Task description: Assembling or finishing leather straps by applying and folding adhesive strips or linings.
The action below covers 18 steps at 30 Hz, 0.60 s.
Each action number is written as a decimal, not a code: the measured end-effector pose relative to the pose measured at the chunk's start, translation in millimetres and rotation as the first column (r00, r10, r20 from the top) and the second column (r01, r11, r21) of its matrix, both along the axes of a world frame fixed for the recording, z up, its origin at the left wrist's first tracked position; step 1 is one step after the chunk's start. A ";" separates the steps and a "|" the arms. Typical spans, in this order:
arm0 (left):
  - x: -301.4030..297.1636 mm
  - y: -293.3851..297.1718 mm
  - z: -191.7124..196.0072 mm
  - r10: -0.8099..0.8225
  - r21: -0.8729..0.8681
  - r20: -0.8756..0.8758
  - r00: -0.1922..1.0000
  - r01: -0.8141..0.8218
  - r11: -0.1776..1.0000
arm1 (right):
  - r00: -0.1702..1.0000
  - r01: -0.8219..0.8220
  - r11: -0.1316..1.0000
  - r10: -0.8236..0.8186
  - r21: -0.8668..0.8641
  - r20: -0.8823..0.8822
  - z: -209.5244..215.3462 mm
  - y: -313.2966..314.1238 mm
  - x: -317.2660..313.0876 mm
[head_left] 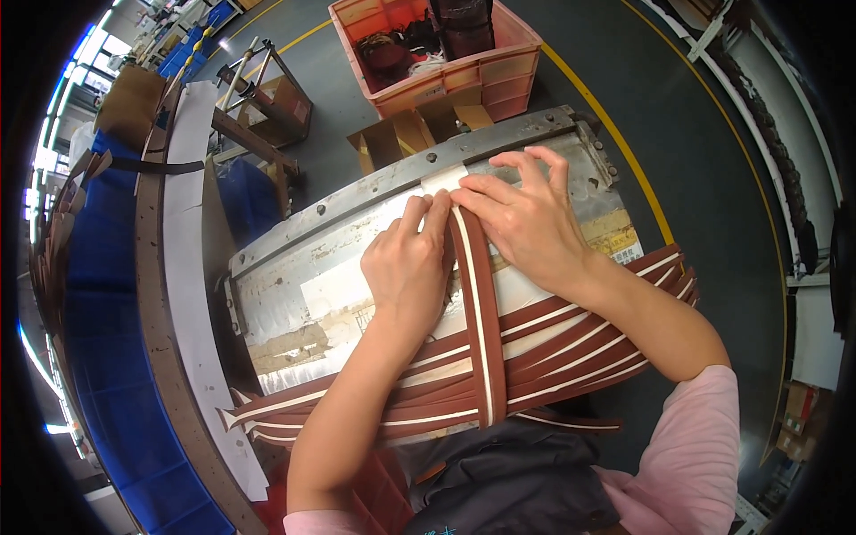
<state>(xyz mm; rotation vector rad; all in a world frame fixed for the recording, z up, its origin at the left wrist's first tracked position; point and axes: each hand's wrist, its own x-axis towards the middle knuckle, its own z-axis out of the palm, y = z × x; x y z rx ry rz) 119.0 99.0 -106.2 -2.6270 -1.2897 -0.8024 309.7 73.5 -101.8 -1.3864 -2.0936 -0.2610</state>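
A brown strip with a white line down its middle (pixel 477 312) runs away from me over the metal machine top (pixel 267 325). At its far end, my left hand (pixel 406 263) is closed, fingertips pressed together on the strip's left edge. My right hand (pixel 535 218) meets it there from the right, thumb and index finger closed on the same end, its other fingers raised and bent. The exact grip at the tip is partly hidden by the fingers. Beneath this strip lies a crosswise bundle of several similar strips (pixel 571 357), partly behind my forearms.
Along the machine's far side runs a bolted metal bar (pixel 374 189). Beyond it stand an open cardboard box (pixel 419 127) and a pink plastic crate (pixel 490 85) holding dark items. To the left are a long white board (pixel 192 267) and blue bins (pixel 107 330).
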 end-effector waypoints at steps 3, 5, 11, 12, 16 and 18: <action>-0.6 -1.9 -2.7 0.026 -0.026 -0.029 0.999 -0.026 0.999 | 1.000 0.002 1.000 -0.002 -0.015 0.014 0.2 -3.1 0.8; -2.4 -2.4 -1.6 0.017 -0.025 -0.015 1.000 -0.017 1.000 | 1.000 0.005 1.000 -0.005 -0.006 0.011 -0.6 -2.6 0.1; -0.6 -3.3 -2.5 0.023 -0.013 -0.055 0.998 -0.023 1.000 | 0.999 0.012 0.999 -0.013 0.038 0.043 -1.7 -4.3 0.9; 0.7 -3.2 -2.5 0.037 -0.012 -0.074 0.997 -0.038 0.999 | 0.999 0.005 0.999 -0.007 0.033 0.053 -2.2 -4.1 2.2; -1.1 -5.9 1.1 0.010 -0.028 -0.032 0.999 -0.010 1.000 | 0.998 0.000 1.000 -0.001 0.012 0.068 -2.8 -7.9 1.0; 0.1 -5.2 -0.1 0.007 -0.052 -0.028 1.000 -0.008 0.999 | 0.998 -0.005 0.999 0.002 0.032 0.067 -4.8 -7.1 3.1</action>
